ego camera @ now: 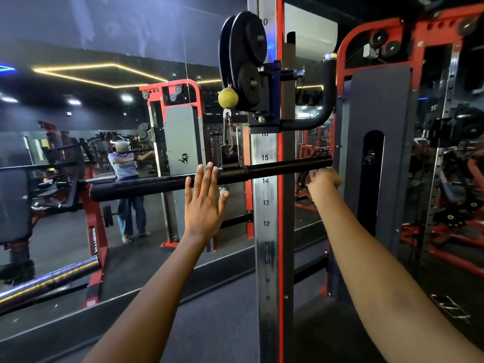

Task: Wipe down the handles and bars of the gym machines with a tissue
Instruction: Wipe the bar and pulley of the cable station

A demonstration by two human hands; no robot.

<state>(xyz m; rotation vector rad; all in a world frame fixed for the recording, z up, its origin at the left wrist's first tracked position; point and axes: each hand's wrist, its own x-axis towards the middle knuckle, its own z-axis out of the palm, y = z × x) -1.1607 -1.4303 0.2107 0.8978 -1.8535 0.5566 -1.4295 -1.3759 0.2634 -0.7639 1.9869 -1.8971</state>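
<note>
Under the pulley [245, 61], the black bar [183, 180] hangs crosswise; left hand [205, 203] lies flat, fingers straight against it. Right hand [323, 180] blurs beneath the bar's right end, grip unclear, tissue indiscernible.

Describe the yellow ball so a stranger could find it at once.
Find the steel upright printed with numbers. On its left side, high up, sit black pulley wheels. The yellow ball hangs just under them, above the black bar: the only round yellow thing there.

The steel upright [265, 205] carries position numbers — 15, 14, 13, 12 legible, lower ones blurred.
</note>
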